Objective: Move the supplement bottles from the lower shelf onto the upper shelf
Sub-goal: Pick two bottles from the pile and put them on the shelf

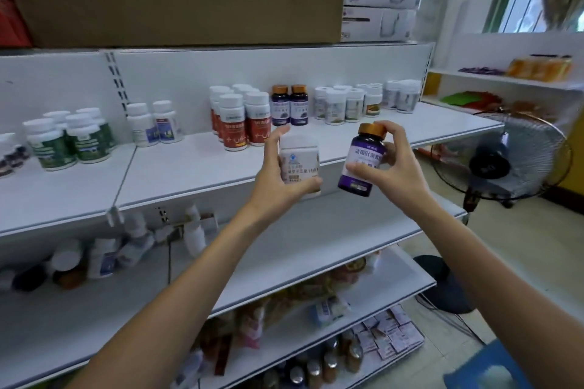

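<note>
While held, the white bottle (300, 164) and purple bottle (363, 156) bear Chinese labels.

The white bottle (300, 161) in the left hand (275, 186) bears a pale label with dark print; the purple bottle (363, 155) in the right hand (401, 174) has a gold cap and violet label. On the white upper shelf (189, 177), white-capped red-labelled bottles (245, 126) stand at eleven o'clock, green-labelled bottles (72, 142) at nine.
</note>
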Demonstrator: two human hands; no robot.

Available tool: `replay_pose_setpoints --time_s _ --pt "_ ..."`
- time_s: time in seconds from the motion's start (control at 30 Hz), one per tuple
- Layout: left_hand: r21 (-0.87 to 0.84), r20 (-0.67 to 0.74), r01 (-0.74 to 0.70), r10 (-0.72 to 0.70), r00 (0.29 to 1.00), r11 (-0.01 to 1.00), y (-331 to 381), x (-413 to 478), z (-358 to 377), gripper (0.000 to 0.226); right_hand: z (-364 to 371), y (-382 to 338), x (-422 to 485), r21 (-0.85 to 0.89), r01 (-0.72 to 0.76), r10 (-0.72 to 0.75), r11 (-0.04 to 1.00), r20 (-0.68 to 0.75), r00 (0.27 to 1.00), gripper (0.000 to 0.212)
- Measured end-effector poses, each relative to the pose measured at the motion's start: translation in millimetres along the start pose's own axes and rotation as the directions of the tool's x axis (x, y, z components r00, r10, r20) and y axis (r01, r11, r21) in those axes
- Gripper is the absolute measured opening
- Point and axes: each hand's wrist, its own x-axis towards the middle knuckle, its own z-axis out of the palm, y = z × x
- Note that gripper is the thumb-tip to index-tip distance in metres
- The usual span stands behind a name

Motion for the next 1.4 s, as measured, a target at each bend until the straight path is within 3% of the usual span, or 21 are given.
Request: replay_pose_setpoints --time_s 0.17,0.3,0.6,0.77,0.93,1.03,1.1,1.17,1.3,1.4 --pt "0.118 -0.035 -0.046 0.05 0.998 0.992 -10 43 -6 0.079 14 19 54 -0.011 0.068 -0.067 0.998 0.021 0.997 0.069" --pt "-0.017 -0.091 0.047 -0.048 0.995 0.999 -24 81 -23 0.068 39 38 111 0.003 0.125 -0.125 0.992 0.019 0.992 0.067" --pt "-0.082 -0.159 0.112 -0.124 0.979 0.99 -51 147 -45 0.059 97 73 203 -0.163 0.242 -0.197 0.957 0.253 0.947 0.066" --pt "-0.023 -0.141 0.14 -0.142 0.98 0.99 -56 155 -43 0.06 117 66 237 -0.304 0.279 -0.129 0.911 0.432 0.893 0.078" --pt "0.033 -0.227 0.13 -0.119 0.966 0.991 -49 157 -29 0.059 125 71 249 -0.247 0.305 -0.172 0.92 0.445 0.879 0.073" --pt "0.068 -0.268 0.111 -0.089 0.959 0.991 -46 157 -15 0.057 128 76 252 -0.461 0.415 -0.231 0.784 0.403 0.885 0.074" --pt "0.081 -0.307 0.108 -0.079 0.949 0.991 -45 159 -5 0.056 123 78 254 -0.505 0.456 -0.279 0.732 0.388 0.878 0.073" --pt "0.087 -0.345 0.117 -0.08 0.935 0.989 -46 163 6 0.055 112 80 255 -0.394 0.452 -0.322 0.8 0.354 0.878 0.065" --pt "0.06 -0.407 0.179 -0.14 0.903 0.982 -49 176 38 0.047 74 82 253 0.054 0.338 -0.341 0.939 0.24 0.909 0.025" --pt "0.073 -0.511 0.235 -0.166 0.843 0.969 -52 189 68 0.048 38 85 246 0.335 0.077 -0.217 0.939 0.403 0.889 0.021"
